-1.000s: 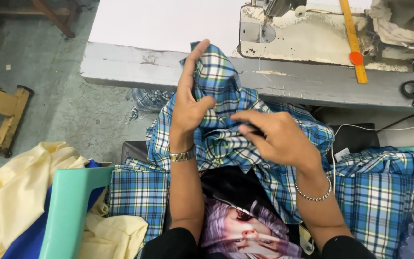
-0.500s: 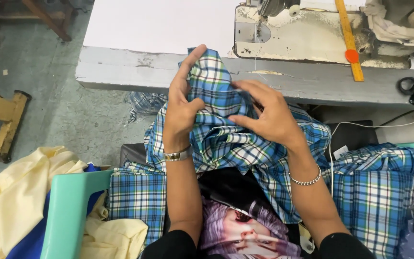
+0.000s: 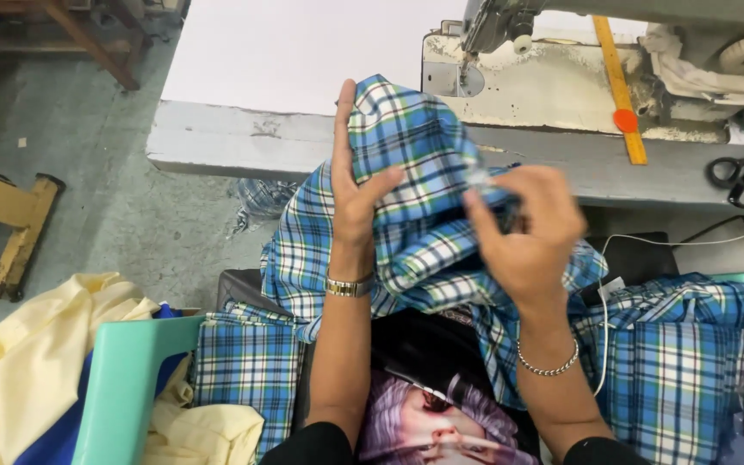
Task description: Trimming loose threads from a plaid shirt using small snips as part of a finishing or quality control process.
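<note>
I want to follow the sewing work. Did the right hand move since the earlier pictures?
Yes. The right hand moved up the blue plaid cloth, closer to the grey table edge.

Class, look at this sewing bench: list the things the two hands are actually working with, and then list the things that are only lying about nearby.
In hand:
- blue plaid cloth, held up by the left hand and right hand
- sewing machine, just beyond the cloth

Lying about:
- black scissors on the table edge
- yellow ruler
- pale yellow fabric
- green plastic chair
</note>
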